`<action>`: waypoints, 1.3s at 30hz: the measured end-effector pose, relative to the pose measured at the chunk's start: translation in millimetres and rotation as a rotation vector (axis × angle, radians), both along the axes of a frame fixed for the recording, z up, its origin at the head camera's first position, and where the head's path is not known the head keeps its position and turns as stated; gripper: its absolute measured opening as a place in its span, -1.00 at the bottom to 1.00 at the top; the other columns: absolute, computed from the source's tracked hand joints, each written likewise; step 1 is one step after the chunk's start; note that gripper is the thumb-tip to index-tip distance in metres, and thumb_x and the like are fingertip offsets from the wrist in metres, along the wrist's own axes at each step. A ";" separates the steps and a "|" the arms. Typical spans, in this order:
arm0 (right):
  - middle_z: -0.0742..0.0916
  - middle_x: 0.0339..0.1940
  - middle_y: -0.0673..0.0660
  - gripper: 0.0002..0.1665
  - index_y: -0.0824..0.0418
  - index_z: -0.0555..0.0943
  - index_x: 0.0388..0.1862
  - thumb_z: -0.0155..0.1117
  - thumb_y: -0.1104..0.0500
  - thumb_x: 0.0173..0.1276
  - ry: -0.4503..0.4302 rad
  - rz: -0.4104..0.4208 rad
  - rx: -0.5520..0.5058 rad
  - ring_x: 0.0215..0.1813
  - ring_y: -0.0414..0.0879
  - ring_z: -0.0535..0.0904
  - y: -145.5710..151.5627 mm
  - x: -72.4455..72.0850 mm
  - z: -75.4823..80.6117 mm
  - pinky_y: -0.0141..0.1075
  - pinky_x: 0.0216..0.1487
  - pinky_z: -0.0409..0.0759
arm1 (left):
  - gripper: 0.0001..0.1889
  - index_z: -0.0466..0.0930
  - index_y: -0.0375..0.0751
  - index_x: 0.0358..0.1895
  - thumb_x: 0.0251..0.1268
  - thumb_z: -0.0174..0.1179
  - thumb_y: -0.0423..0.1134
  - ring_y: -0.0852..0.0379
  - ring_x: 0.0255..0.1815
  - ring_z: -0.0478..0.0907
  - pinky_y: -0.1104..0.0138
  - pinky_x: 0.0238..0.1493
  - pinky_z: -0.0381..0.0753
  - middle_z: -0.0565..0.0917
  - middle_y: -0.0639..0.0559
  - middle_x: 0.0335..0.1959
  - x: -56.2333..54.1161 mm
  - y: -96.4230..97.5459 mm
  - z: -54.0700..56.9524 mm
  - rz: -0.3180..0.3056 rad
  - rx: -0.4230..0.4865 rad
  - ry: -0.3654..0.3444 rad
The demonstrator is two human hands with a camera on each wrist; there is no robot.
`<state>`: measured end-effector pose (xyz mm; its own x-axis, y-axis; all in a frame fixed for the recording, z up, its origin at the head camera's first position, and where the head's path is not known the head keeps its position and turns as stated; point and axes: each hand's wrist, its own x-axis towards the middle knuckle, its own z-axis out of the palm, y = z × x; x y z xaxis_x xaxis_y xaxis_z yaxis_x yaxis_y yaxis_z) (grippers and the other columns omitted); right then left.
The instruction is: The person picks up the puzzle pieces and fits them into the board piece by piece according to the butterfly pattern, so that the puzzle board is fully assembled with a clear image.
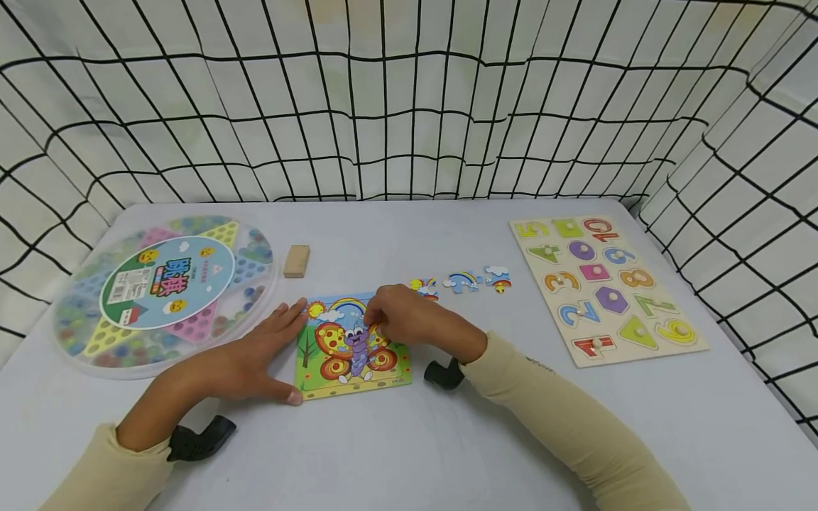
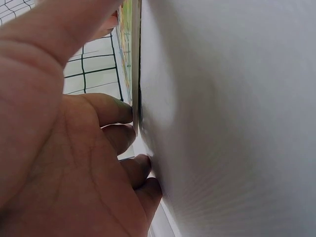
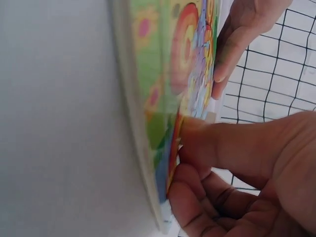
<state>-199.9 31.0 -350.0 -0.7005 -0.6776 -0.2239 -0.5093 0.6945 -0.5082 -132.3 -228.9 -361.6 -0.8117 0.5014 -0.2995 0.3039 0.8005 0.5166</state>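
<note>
A butterfly jigsaw puzzle (image 1: pixel 354 355) lies flat on the table in a thin board frame. My left hand (image 1: pixel 249 362) is spread along its left edge, thumb at the near corner and fingertips at the far one; the left wrist view shows those fingers (image 2: pixel 116 109) touching the board's side. Over the upper right of the picture, my right hand (image 1: pixel 402 316) pinches a puzzle piece (image 3: pixel 174 153) between thumb and fingers, against the board. Most of that piece is hidden by the fingers. Beyond the right hand lie loose pieces, among them a rainbow piece (image 1: pixel 463 282) and another piece (image 1: pixel 498 278).
A round Chinese checkers set (image 1: pixel 167 284) with marbles lies at the left. A small wooden block (image 1: pixel 297 261) stands behind the puzzle. To the right is a wooden number-and-shape peg board (image 1: pixel 607 284). Black wire mesh (image 1: pixel 383 113) borders the table's back and sides.
</note>
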 end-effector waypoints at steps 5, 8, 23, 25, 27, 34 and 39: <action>0.70 -0.15 0.00 -0.77 0.23 0.71 -0.05 0.28 0.36 0.34 -0.016 -0.023 0.022 -0.11 -0.19 0.52 -4.8 -0.3 2.0 -0.42 -0.06 0.53 | 0.27 -0.15 -0.24 0.56 -0.10 0.43 0.27 -0.26 0.54 -0.41 -0.25 0.37 -0.10 -0.29 -0.10 0.59 0.8 -1.1 0.9 0.001 0.010 -0.003; 0.66 -0.19 -0.03 -0.78 0.20 0.71 -0.05 0.29 0.33 0.34 -0.027 -0.037 0.004 -0.13 -0.19 0.51 -3.6 -1.8 -0.4 -0.44 -0.10 0.52 | 0.27 -0.15 -0.26 0.56 -0.11 0.43 0.26 -0.27 0.54 -0.40 -0.25 0.37 -0.09 -0.29 -0.12 0.59 1.5 -2.2 1.2 0.005 0.014 -0.002; 0.68 -0.10 0.02 -0.71 0.20 0.69 0.05 0.29 0.27 0.36 0.055 -0.090 -0.141 -0.10 -0.15 0.50 27.6 -22.7 2.0 -0.42 -0.11 0.52 | 0.26 -0.14 -0.25 0.56 -0.09 0.42 0.27 -0.26 0.54 -0.41 -0.26 0.37 -0.11 -0.28 -0.11 0.59 0.5 -1.8 -0.5 -0.007 0.028 0.008; 0.68 -0.07 0.02 -0.70 0.20 0.68 0.06 0.28 0.27 0.37 0.064 -0.112 -0.149 -0.09 -0.13 0.51 32.8 -25.9 4.2 -0.40 -0.09 0.52 | 0.26 -0.14 -0.25 0.56 -0.10 0.42 0.27 -0.26 0.54 -0.41 -0.26 0.37 -0.11 -0.27 -0.11 0.59 0.0 -1.6 -0.5 -0.006 0.027 0.007; 0.69 -0.06 0.02 -0.70 0.21 0.68 0.07 0.28 0.27 0.37 0.070 -0.127 -0.160 -0.09 -0.12 0.52 37.7 -29.0 6.1 -0.38 -0.08 0.53 | 0.26 -0.14 -0.25 0.56 -0.10 0.43 0.27 -0.26 0.54 -0.41 -0.26 0.37 -0.11 -0.27 -0.11 0.59 -0.4 -1.3 -0.5 -0.005 0.025 0.007; 0.69 -0.05 0.04 -0.68 0.22 0.66 0.09 0.30 0.25 0.36 0.042 -0.171 -0.186 -0.07 -0.10 0.55 51.2 -35.8 8.8 -0.34 -0.05 0.55 | 0.27 -0.15 -0.26 0.56 -0.10 0.43 0.26 -0.28 0.53 -0.42 -0.27 0.36 -0.11 -0.27 -0.13 0.59 0.0 0.1 1.2 0.002 0.028 -0.004; 0.70 -0.04 0.04 -0.67 0.23 0.66 0.09 0.30 0.27 0.34 0.033 -0.192 -0.186 -0.05 -0.09 0.54 57.9 -39.3 7.0 -0.32 -0.03 0.55 | 0.27 -0.15 -0.27 0.56 -0.10 0.43 0.26 -0.27 0.53 -0.42 -0.27 0.36 -0.12 -0.28 -0.13 0.59 0.5 0.8 1.5 0.002 0.029 -0.011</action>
<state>-239.1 88.9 -343.0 -0.8249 -0.5592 -0.0823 -0.3962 0.6759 -0.6215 -131.8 -228.1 -360.1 -0.8094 0.5085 -0.2937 0.2966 0.7857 0.5428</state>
